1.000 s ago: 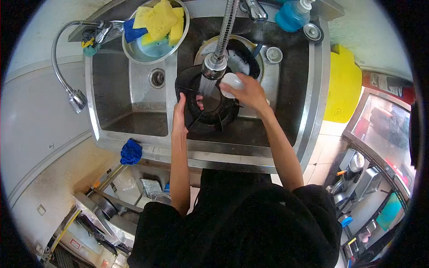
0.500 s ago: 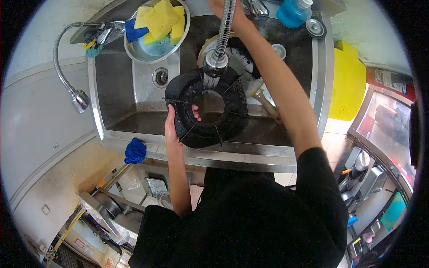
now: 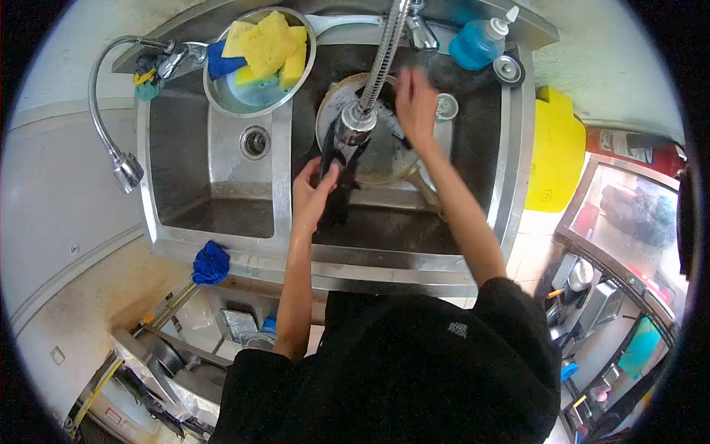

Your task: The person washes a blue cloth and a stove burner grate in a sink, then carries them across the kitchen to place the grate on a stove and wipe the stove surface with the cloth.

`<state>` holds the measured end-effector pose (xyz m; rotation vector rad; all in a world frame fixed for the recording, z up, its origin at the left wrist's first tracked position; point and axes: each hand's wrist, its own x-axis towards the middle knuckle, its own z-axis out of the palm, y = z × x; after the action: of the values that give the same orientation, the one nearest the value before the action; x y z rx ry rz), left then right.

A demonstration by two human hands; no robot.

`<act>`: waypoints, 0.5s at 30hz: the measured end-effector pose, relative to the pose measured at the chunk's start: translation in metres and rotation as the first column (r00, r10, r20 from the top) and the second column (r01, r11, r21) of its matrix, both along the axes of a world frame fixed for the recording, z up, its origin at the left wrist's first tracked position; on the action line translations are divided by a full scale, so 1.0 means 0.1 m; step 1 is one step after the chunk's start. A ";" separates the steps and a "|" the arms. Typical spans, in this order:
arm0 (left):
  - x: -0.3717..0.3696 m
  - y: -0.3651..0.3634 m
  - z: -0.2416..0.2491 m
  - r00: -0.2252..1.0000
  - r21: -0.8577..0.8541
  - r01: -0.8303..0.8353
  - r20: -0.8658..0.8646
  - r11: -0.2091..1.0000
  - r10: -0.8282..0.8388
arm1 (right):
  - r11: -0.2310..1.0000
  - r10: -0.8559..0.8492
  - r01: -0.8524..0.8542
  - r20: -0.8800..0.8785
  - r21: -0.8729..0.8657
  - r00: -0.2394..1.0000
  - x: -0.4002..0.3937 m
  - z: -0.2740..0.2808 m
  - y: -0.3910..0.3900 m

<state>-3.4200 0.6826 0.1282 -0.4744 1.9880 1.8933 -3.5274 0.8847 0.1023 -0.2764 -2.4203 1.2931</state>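
Note:
In my left hand [image 3: 314, 194] is a black stove grate [image 3: 342, 177], gripped by its near edge and tilted nearly edge-on. It hangs over the right sink basin, right below the spray faucet head [image 3: 355, 124], whose water falls on it. My right hand [image 3: 418, 107] is blurred by motion over the right side of the basin, its fingers apart with nothing visible in them. Beneath the faucet a round pan [image 3: 381, 159] with a handle [image 3: 425, 189] lies in the basin, partly covered by the grate and faucet.
A metal bowl [image 3: 312, 55] with yellow sponges [image 3: 268, 41] stands over the left basin's back. Behind on the right are a blue soap bottle [image 3: 473, 46] and a round metal lid [image 3: 507, 69]. A blue cloth [image 3: 211, 263] lies on the front rim. Another hose faucet [image 3: 127, 169] hangs at left.
The stove grate has turned from lying broad-side up to nearly edge-on, still in my left hand. My right hand has come back from the faucet base toward the basin.

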 end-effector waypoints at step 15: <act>0.25 -0.49 0.92 0.960 0.081 -0.270 -0.053 0.959 0.275 | 0.494 0.009 -0.658 0.753 0.568 0.658 0.83 -1.93 -0.74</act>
<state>-3.3954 0.6340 0.2204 -0.7078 1.9679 2.1623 -3.4445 0.8102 -0.0908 0.1031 -3.5590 -0.0906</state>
